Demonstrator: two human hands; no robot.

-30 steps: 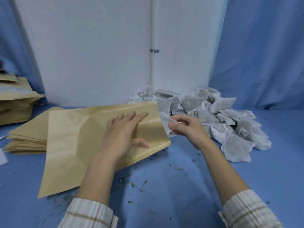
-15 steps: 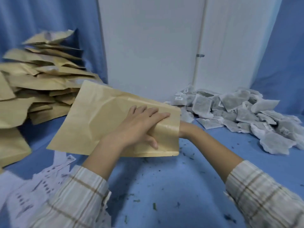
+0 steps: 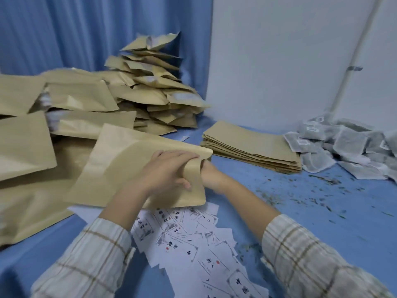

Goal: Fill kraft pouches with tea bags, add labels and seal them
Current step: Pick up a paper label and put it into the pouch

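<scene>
Pouch (image 3: 120,168) filling is the step in hand, I think: the kraft pouch lies just left of the flat empty stack (image 3: 253,147), and its mouth should be kept wide so the tea bag slides deep inside. The left hand (image 3: 165,175) curls fingers (image 3: 178,154) and thumb over the mouth edge and grips it. The right hand (image 3: 211,175) is inside the mouth, its fingers hidden, so I cannot tell their state.

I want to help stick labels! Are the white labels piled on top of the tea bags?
No, the labels lie near the sleeves, far from the tea bags.
</scene>
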